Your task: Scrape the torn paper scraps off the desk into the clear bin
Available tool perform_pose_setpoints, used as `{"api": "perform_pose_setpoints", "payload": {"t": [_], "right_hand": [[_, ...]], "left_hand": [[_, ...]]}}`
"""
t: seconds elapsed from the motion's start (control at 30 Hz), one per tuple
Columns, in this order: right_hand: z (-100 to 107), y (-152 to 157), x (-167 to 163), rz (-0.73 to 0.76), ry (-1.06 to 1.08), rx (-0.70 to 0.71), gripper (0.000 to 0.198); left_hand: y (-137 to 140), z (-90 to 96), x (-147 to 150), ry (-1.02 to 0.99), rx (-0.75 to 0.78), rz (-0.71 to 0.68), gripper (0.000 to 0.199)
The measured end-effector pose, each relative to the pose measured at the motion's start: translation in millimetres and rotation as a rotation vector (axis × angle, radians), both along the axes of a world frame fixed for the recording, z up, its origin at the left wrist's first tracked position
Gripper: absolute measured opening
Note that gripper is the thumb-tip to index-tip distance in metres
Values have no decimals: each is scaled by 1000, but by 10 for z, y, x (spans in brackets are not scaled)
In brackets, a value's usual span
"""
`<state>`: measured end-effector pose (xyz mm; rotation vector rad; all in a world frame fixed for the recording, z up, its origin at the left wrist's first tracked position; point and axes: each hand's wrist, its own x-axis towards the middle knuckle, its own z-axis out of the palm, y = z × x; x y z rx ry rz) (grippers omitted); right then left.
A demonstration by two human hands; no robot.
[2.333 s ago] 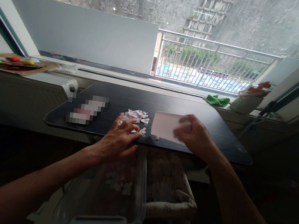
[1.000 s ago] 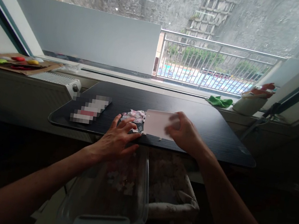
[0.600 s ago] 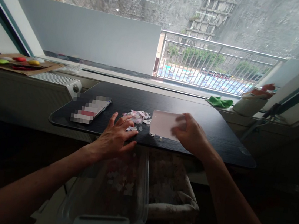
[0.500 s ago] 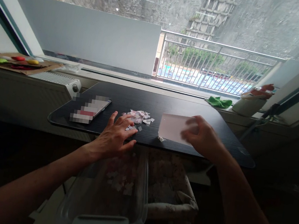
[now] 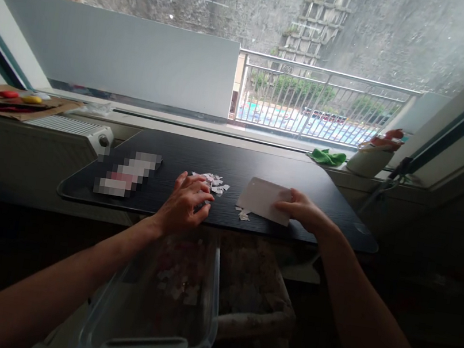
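Note:
My right hand grips a pale rectangular card at its right end, thumb on the near face. The card is tilted up off the black tabletop, and a few paper scraps lie by its lower left edge. My left hand is open, fingers spread and bent over the near side of a small pile of white paper scraps; its palm hides part of the pile. Below the table edge sits a clear plastic box with more paper pieces in it.
The black table stands against the window. A blurred-out flat object lies on its left. A radiator is at the left, and a green cloth and a white pot stand on the sill. A fabric-covered seat is beside the box.
My right hand has closed on the card's right end and tipped it up from lying flatter. My left hand stays by the paper pile, fingers more bent. The view has shifted slightly.

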<state>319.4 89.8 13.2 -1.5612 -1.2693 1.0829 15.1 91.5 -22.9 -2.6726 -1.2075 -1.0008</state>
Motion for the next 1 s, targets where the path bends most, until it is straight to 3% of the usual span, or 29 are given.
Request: {"api": "perform_pose_setpoints", "payload": {"t": [0.1, 0.5, 0.8, 1.0], "right_hand": [[30, -25, 25, 93, 29, -44, 29], [-33, -88, 114, 231, 127, -152, 35], [180, -357, 97, 273, 38, -30, 33], [213, -348, 69, 145, -13, 79, 34]], "left_hand": [[-11, -11, -9, -2, 14, -22, 25], [8, -24, -10, -31, 26, -20, 26], [8, -26, -12, -39, 18, -1, 26], [11, -28, -3, -86, 17, 5, 25]]}}
